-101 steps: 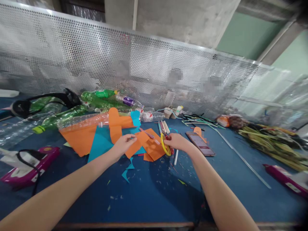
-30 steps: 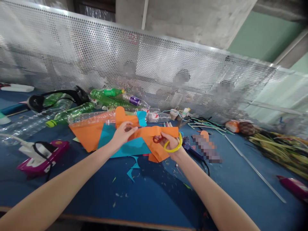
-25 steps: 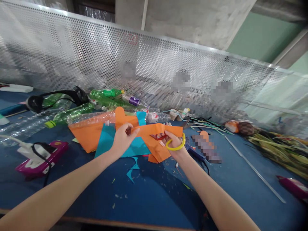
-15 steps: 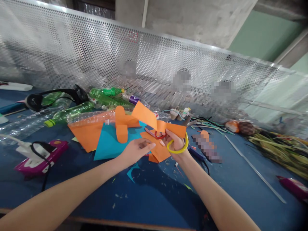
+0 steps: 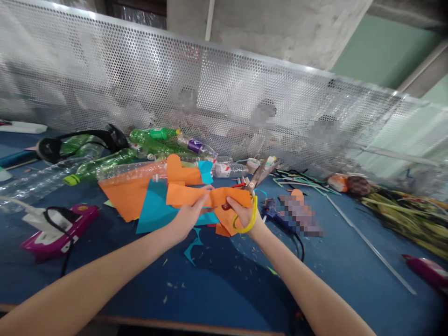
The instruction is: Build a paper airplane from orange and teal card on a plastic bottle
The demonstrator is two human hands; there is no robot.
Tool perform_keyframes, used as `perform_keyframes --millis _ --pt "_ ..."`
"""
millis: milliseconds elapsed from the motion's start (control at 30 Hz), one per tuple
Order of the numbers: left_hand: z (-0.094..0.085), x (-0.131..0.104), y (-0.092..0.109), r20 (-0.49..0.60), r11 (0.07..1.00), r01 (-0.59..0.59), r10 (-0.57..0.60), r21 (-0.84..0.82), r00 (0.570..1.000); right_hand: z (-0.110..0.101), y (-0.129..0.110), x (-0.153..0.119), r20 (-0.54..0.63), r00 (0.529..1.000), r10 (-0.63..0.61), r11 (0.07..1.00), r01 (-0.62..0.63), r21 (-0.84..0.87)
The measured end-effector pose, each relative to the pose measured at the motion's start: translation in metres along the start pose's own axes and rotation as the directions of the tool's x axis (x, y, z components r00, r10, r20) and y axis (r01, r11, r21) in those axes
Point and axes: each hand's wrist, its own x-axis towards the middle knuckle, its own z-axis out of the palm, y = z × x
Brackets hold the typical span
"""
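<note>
A folded orange paper strip (image 5: 182,195) stretches between my two hands above the table. My left hand (image 5: 191,214) pinches it near the middle, fingers partly behind the paper. My right hand (image 5: 243,212) grips its right end and also carries scissors (image 5: 255,184) with yellow and red handles, the blades pointing up and away. Beneath and behind the strip lie a blue sheet (image 5: 154,212), an orange sheet (image 5: 126,191) and an orange cut-out with rounded ends (image 5: 174,165). A small blue paper piece (image 5: 206,171) is at its right.
Plastic bottles (image 5: 105,161) and black headphones (image 5: 84,135) lie at the back left. A pink power strip (image 5: 63,233) is at the left. A blue tool with a cord (image 5: 280,220) lies right of my hands. A perforated metal screen (image 5: 227,93) stands behind.
My left hand has moved up and taken hold of the orange strip. The strip has been lowered and spread leftwards. The scissor blades, hidden before, now show above my right hand.
</note>
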Motion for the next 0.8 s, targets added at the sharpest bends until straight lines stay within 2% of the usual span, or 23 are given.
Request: perform_keyframes --millis 100,233,367,500,600,700,767,800 --pt "-0.003 0.002 0.003 0.025 0.997 0.026 -0.025 -0.066 0.999 0.0 0.003 0.003 -0.07 0.997 -0.014 1.0 0.013 -0.014" --pt "-0.009 0.008 0.007 -0.015 0.996 0.066 -0.067 -0.065 0.998 -0.001 0.009 0.005 -0.066 0.994 0.088 0.996 -0.088 0.003" --pt "-0.023 0.02 0.007 -0.122 0.996 -0.063 0.055 -0.066 0.991 0.0 0.007 0.007 -0.045 0.976 0.212 0.976 -0.21 0.048" --pt "-0.043 0.033 0.008 -0.288 0.992 -0.115 0.125 0.052 0.95 0.003 -0.006 0.009 -0.005 0.951 0.308 0.947 -0.306 0.1" --pt "-0.053 0.041 0.011 -0.339 0.971 -0.194 0.23 0.137 0.912 0.005 -0.017 0.003 0.027 0.939 0.343 0.934 -0.344 0.096" --pt "-0.058 0.046 0.013 -0.392 0.954 -0.254 0.297 0.158 0.871 0.009 -0.023 -0.01 0.175 0.917 0.36 0.933 -0.359 -0.035" --pt "-0.059 0.047 0.014 -0.421 0.948 -0.282 0.317 0.147 0.85 0.014 -0.027 -0.02 0.277 0.872 0.402 0.913 -0.361 -0.189" --pt "-0.058 0.047 0.014 -0.433 0.946 -0.292 0.323 0.138 0.842 0.018 -0.028 -0.025 0.289 0.852 0.436 0.892 -0.367 -0.264"
